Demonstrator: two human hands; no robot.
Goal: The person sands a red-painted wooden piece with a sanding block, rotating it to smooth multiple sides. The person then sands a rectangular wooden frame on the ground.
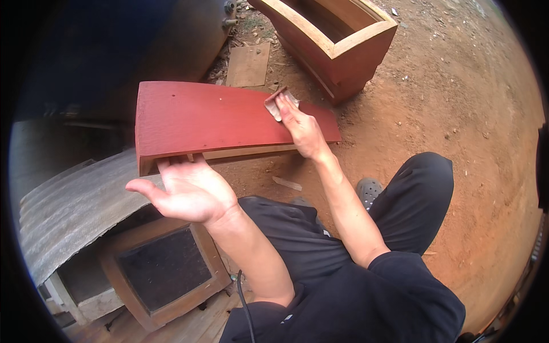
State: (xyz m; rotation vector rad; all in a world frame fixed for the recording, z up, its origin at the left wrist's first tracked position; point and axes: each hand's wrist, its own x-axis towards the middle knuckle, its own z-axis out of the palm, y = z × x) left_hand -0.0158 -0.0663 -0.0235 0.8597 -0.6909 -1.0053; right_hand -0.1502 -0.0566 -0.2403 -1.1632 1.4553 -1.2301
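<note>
A red-painted wooden box-like piece (201, 118) lies before me, its long flat face upward and a pale bare-wood edge showing below. My right hand (302, 128) presses a folded piece of sandpaper (272, 108), reddish on one side and pale on the other, flat on that face toward its right end. Palm up, my left hand (195, 193) hooks its fingers under the near edge at the left end and holds the piece there. Its thumb sticks out free; the fingertips are hidden beneath the panel.
Beyond stands a similar red wooden box (343, 64) with an open top and bare rim. At left are a corrugated sheet (94, 197) and a wood-framed dark panel (167, 266). A thin board (248, 64) and a wood scrap (287, 184) lie on the dirt ground (480, 171).
</note>
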